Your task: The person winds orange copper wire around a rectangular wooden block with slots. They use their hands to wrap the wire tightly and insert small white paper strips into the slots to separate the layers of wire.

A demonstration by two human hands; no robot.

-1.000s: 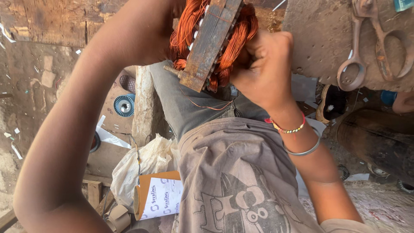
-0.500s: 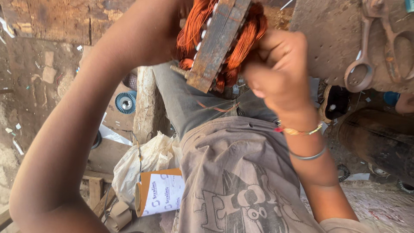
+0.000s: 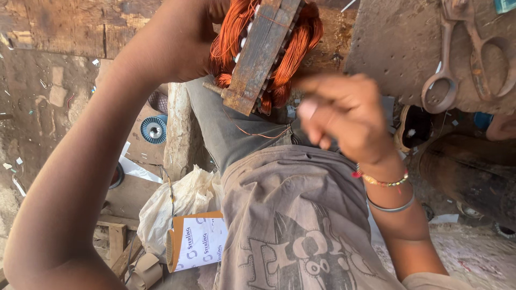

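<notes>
His right hand (image 3: pixel 344 115) has come off the copper-wound stator (image 3: pixel 266 51), fingers loosely curled and blurred; left hand (image 3: pixel 188 37) still grips it.

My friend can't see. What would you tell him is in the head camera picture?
A person's left hand holds a rusty metal motor core wound with orange copper wire. Their right hand, blurred, is just below it, wearing bracelets. Big scissors lie nearby.

One package shows — an orange cardboard box (image 3: pixel 194 241) with a white printed label, low on the floor beside a crumpled, perhaps plastic, whitish bag (image 3: pixel 177 207).
</notes>
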